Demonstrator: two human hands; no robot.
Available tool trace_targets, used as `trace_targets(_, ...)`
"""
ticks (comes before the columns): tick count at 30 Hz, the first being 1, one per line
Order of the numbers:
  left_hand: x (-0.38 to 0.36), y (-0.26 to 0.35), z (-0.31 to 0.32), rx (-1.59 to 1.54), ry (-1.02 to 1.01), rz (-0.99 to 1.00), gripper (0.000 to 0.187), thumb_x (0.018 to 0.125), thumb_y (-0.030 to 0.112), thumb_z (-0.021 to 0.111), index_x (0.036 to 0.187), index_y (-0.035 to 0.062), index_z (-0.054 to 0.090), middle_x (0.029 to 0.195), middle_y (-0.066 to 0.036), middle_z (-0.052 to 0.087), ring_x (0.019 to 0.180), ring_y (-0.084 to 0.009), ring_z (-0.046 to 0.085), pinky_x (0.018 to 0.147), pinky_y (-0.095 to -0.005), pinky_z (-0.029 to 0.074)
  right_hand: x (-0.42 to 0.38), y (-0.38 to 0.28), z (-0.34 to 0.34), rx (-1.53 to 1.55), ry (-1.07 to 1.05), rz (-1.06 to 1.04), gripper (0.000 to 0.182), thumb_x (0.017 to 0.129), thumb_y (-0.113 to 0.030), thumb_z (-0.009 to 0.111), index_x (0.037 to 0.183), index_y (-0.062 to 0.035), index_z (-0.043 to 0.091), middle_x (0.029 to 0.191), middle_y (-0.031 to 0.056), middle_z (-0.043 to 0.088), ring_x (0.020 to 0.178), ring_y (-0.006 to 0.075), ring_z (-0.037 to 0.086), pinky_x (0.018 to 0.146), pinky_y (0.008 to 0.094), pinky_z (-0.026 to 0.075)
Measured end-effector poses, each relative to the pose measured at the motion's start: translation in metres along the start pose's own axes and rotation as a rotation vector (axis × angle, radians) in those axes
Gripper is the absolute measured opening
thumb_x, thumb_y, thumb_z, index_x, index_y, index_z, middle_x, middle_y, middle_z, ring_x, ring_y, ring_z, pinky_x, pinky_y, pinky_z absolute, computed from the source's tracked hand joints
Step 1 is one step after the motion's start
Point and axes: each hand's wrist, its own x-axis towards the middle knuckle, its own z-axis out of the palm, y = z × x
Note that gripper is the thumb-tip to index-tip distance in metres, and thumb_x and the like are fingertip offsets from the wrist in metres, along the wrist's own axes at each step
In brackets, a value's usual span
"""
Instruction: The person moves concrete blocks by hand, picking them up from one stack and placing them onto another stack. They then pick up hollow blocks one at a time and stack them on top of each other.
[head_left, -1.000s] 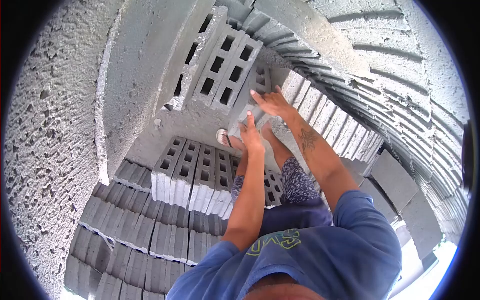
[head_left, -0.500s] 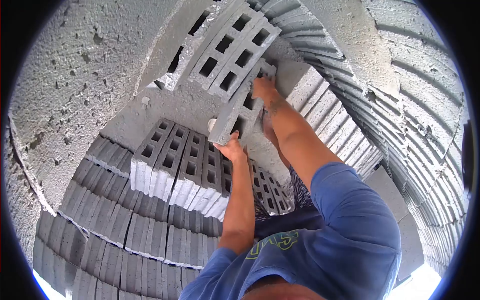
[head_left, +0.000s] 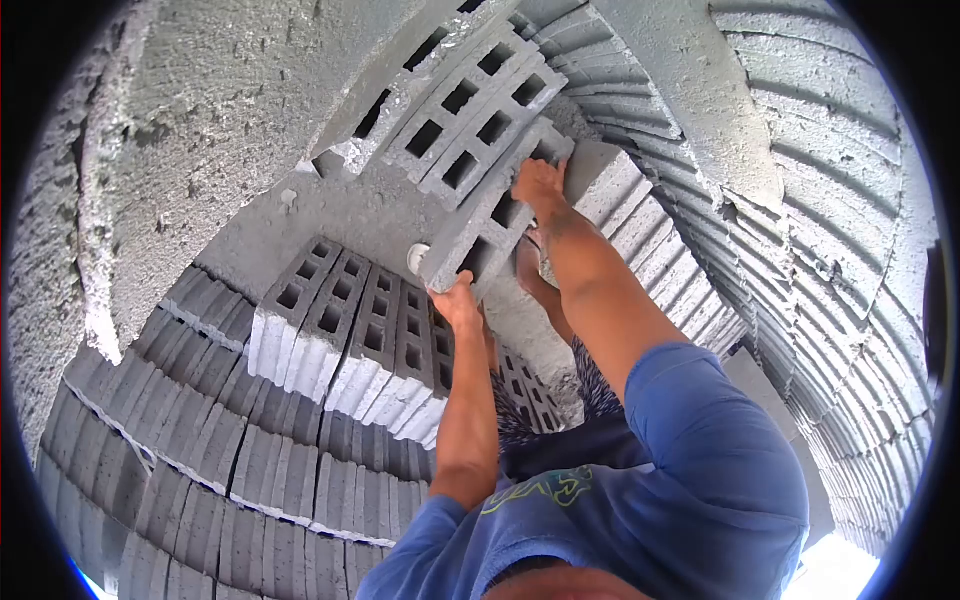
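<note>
A grey hollow concrete block (head_left: 458,236) is held between my two hands, its open cells facing up toward me. My left hand (head_left: 458,298) grips the near end, thumb over the rim by the nearest cell. At the far end my right hand (head_left: 540,183) is closed on the block, fingers reaching into a cell. Just beyond it stand more hollow blocks (head_left: 470,125), side by side with their cells showing, close along the held block's far side.
A row of hollow blocks (head_left: 345,325) stands to the left, above stacked blocks (head_left: 290,480). More stacked blocks rise at right (head_left: 655,235), with a curved-looking block wall (head_left: 830,200) behind. A small white round object (head_left: 418,259) lies on the dusty floor (head_left: 330,205).
The view has shifted slightly. Both hands keep hold of the block, which has turned a little and sits slightly farther right at its far end.
</note>
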Motion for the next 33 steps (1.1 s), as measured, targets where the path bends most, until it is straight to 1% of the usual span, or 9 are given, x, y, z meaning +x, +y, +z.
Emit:
trace_targets(7, 0.023, 0.004, 0.056, -0.031, -0.252, -0.024, 0.069, 0.063, 0.016, 0.079, 0.120, -0.0056, 0.048, 0.115, -0.014, 0.055, 0.104, -0.0241, 0.052, 0.090, -0.0323, 0.041, 0.015, 0.049, -0.055, -0.102, 0.269, 0.088, 0.049, 0.071, -0.035, 0.070, 0.112, -0.0096, 0.060, 0.109, 0.0103, 0.064, 0.098, 0.0294, 0.063, 0.107, 0.0577, 0.015)
trace_targets(9, 0.015, 0.027, 0.061, 0.533, -0.298, -0.176, 0.073, 0.065, 0.025, 0.079, 0.121, -0.0072, 0.047, 0.117, -0.017, 0.055, 0.104, -0.0249, 0.053, 0.089, -0.0329, 0.041, -0.020, 0.060, -0.083, 0.172, 0.457, -0.170, 0.047, 0.073, -0.035, 0.068, 0.114, -0.0130, 0.058, 0.109, 0.0060, 0.064, 0.096, 0.0287, 0.063, 0.105, 0.0604, 0.015)
trace_targets(10, 0.025, 0.013, 0.055, 0.532, -0.292, -0.170, 0.073, 0.065, 0.025, 0.079, 0.121, -0.0072, 0.047, 0.117, -0.017, 0.055, 0.104, -0.0249, 0.053, 0.089, -0.0329, 0.041, -0.023, 0.071, -0.075, 0.197, 0.800, -0.350, 0.040, 0.076, -0.036, 0.067, 0.107, -0.0125, 0.062, 0.104, 0.0038, 0.066, 0.096, 0.0278, 0.063, 0.105, 0.0592, 0.013)
trace_targets(14, 0.018, -0.023, 0.028, 0.789, -0.333, 0.070, 0.072, 0.070, 0.037, 0.073, 0.121, -0.0068, 0.049, 0.121, -0.023, 0.054, 0.109, -0.0279, 0.054, 0.089, -0.0347, 0.042, -0.072, 0.120, -0.089, 0.259, 0.841, -0.302, 0.046, 0.072, -0.036, 0.071, 0.108, -0.0098, 0.061, 0.105, 0.0106, 0.065, 0.100, 0.0314, 0.061, 0.104, 0.0543, 0.023)
trace_targets(17, -0.022, -0.026, 0.007, 0.928, -0.331, 0.182, 0.064, 0.073, 0.038, 0.069, 0.118, -0.0040, 0.053, 0.116, -0.023, 0.058, 0.108, -0.0271, 0.057, 0.088, -0.0337, 0.044, -0.068, 0.165, -0.073, 0.444, 0.762, -0.208, 0.057, 0.075, -0.050, 0.065, 0.113, -0.0082, 0.059, 0.107, 0.0192, 0.062, 0.106, 0.0348, 0.056, 0.100, 0.0495, 0.032)
trace_targets(19, -0.045, -0.032, 0.017, 1.018, -0.360, 0.133, 0.058, 0.074, 0.036, 0.068, 0.116, -0.0024, 0.056, 0.112, -0.022, 0.060, 0.105, -0.0261, 0.059, 0.086, -0.0326, 0.045, -0.057, 0.177, -0.079, 0.393, 0.314, 0.021, 0.079, 0.077, -0.069, 0.049, 0.115, -0.0001, 0.056, 0.108, 0.0279, 0.059, 0.111, 0.0387, 0.052, 0.098, 0.0474, 0.035)
trace_targets(23, -0.093, -0.023, 0.053, 0.660, -0.586, 0.196, 0.053, 0.076, 0.035, 0.066, 0.113, -0.0023, 0.059, 0.109, -0.021, 0.062, 0.102, -0.0304, 0.060, 0.088, -0.0335, 0.044, -0.009, 0.174, -0.077, 0.384, 0.048, 0.090, 0.093, 0.078, -0.078, 0.025, 0.125, -0.0013, 0.050, 0.121, 0.0332, 0.047, 0.121, 0.0412, 0.042, 0.104, 0.0443, 0.028)
trace_targets(28, -0.135, -0.010, 0.077, 0.401, -0.553, 0.199, 0.059, 0.081, 0.036, 0.063, 0.120, -0.0068, 0.051, 0.112, -0.024, 0.060, 0.104, -0.0333, 0.059, 0.091, -0.0338, 0.043, -0.040, 0.150, -0.087, 0.316, 0.053, -0.045, 0.096, 0.085, -0.070, 0.013, 0.122, 0.0106, 0.048, 0.128, 0.0286, 0.045, 0.123, 0.0392, 0.041, 0.106, 0.0455, 0.025)
trace_targets(33, -0.155, 0.014, 0.072, 0.181, -0.336, -0.046, 0.085, 0.082, 0.048, 0.059, 0.136, -0.0098, 0.027, 0.141, -0.029, 0.028, 0.132, -0.0333, 0.030, 0.107, -0.0351, 0.026, -0.106, 0.100, -0.045, 0.178, -0.105, -0.102, 0.095, 0.085, -0.069, 0.007, 0.111, 0.0064, 0.059, 0.120, 0.0268, 0.053, 0.122, 0.0367, 0.044, 0.109, 0.0539, 0.009)
